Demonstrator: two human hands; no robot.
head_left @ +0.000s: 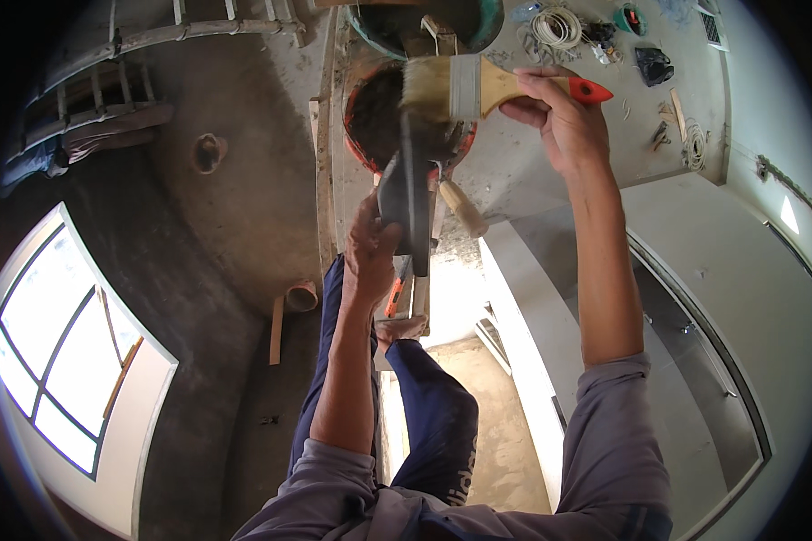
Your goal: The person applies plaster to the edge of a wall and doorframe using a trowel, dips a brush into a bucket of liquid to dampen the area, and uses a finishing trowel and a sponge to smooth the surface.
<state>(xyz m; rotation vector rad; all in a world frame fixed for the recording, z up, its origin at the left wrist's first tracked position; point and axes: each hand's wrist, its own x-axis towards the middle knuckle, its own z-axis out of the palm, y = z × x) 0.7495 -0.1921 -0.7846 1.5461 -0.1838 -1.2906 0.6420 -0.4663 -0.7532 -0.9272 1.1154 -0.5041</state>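
The brush (pixel 465 87) is held high and level by the right hand (pixel 564 117): its wooden handle is pinched between thumb and fingers, the gap narrow, the red end left poking out to the right. Over to the other side now, and the float (pixel 414 194) is gripped by the left hand (pixel 367 252), fingers closed round its back, the dark plate turned edge-on! The bristles and the float's top are seen overlapping; whether they touch cannot be told. Behind them, the red bucket (pixel 353 117) is partly covered, something dark seen inside. Beyond that, the green bucket (pixel 490 25) is cut off by the upper edge. A wooden handle (pixel 461 208) is spotted by the red bucket's near rim. Lower down, an orange tool (pixel 394 298) is seen near a bare foot (pixel 401 330). Up right, a cable coil (pixel 558 29) and a black bag (pixel 654 67) are strewn on the floor.
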